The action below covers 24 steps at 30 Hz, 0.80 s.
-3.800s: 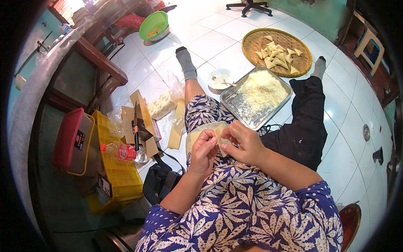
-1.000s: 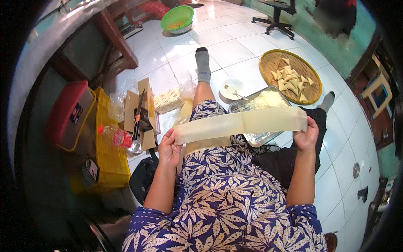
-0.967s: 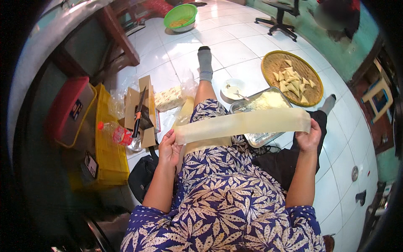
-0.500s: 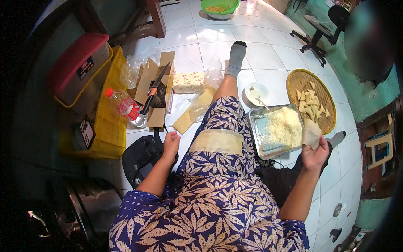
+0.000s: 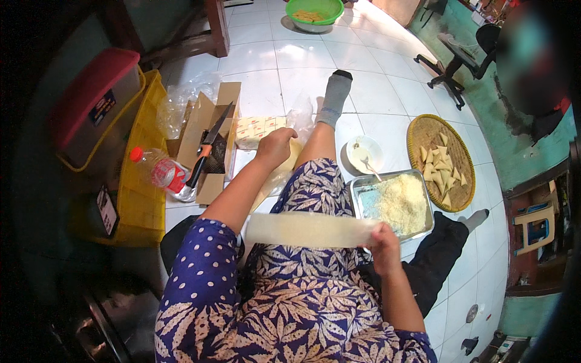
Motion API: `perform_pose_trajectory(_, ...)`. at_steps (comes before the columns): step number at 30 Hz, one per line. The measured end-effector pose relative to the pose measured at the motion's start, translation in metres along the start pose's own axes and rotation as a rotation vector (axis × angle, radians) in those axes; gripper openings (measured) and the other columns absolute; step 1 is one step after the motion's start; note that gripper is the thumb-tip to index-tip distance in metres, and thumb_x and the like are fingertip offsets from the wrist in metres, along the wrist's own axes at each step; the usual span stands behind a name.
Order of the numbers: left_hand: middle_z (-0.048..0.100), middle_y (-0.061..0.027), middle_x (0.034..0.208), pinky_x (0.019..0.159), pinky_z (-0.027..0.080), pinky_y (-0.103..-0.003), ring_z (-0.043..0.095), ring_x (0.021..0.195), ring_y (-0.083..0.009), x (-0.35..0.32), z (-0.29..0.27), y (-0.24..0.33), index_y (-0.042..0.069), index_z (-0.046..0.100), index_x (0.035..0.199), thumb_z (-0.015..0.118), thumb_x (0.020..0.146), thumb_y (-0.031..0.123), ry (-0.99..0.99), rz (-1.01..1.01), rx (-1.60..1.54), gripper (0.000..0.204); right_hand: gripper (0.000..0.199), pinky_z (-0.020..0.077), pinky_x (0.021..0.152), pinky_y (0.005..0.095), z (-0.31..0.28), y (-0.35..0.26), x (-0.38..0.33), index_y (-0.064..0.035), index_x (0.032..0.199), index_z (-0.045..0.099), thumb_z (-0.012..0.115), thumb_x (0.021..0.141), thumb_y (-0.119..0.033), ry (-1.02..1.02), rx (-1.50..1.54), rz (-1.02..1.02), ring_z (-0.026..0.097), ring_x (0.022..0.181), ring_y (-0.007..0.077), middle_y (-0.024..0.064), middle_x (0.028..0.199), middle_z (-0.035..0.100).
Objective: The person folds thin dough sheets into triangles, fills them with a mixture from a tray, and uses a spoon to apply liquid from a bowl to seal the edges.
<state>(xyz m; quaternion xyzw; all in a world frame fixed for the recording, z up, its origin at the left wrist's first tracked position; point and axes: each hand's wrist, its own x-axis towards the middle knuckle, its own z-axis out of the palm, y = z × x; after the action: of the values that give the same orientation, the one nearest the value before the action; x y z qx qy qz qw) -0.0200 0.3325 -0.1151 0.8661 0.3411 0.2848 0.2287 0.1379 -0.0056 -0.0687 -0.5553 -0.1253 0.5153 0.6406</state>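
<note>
My right hand [image 5: 385, 247] pinches the right end of a long, pale pastry strip [image 5: 308, 230], which stretches across my lap over the patterned cloth. My left hand [image 5: 276, 148] is closed, its fingers curled above a stack of pastry sheets [image 5: 295, 151] partly in clear plastic. Whatever those fingers hold, if anything, is hidden. Just beyond my right hand stands a metal tray [image 5: 365, 213] with a heap of pale yellow shredded filling [image 5: 400, 202]. A white bowl [image 5: 353, 158] with a spoon sits behind the tray. Several folded pastry triangles [image 5: 440, 166] lie on a round woven tray [image 5: 417, 129] at the right.
At the left are an open cardboard box [image 5: 209, 190] with an orange-and-black-handled knife [image 5: 203, 154] on it, a plastic bottle [image 5: 166, 173] and a yellow crate [image 5: 140, 181]. A wrapped pale block [image 5: 254, 129] lies beyond my left hand. Further off stands a green basin [image 5: 327, 12].
My right hand has moved left from beside the metal tray and now holds the strip that lay on my lap. My left hand has moved forward and right, over the pastry stack.
</note>
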Motion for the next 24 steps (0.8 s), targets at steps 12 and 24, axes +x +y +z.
perform_pose_trajectory(12, 0.053, -0.011, 0.096, 0.079, 0.048, -0.037, 0.051, 0.097, -0.0301, 0.032, 0.08, -0.045, 0.011, 0.061, 0.098, 0.059, 0.069, 0.006, -0.411, 0.144, 0.471, 0.029, 0.028, 0.0469, 0.072, 0.0278, -0.104, 0.029, -0.036, -0.0022, 0.11, 0.051, 0.05, 0.081, -0.003, 0.388, -0.349, 0.099, 0.06, 0.084, 0.0179, 0.0104, 0.102, 0.059)
perform_pose_trajectory(24, 0.055, -0.0058, 0.083, 0.07, 0.044, -0.037, 0.052, 0.086, -0.0246, -0.021, -0.029, -0.035, 0.009, 0.057, 0.082, 0.057, 0.066, 0.008, -0.133, 0.519, 0.539, 0.016, 0.023, 0.0465, 0.072, 0.0274, -0.091, 0.038, -0.031, -0.0038, 0.105, 0.053, 0.052, 0.082, -0.007, 0.23, -0.337, -0.003, 0.059, 0.082, 0.0162, 0.0086, 0.098, 0.061)
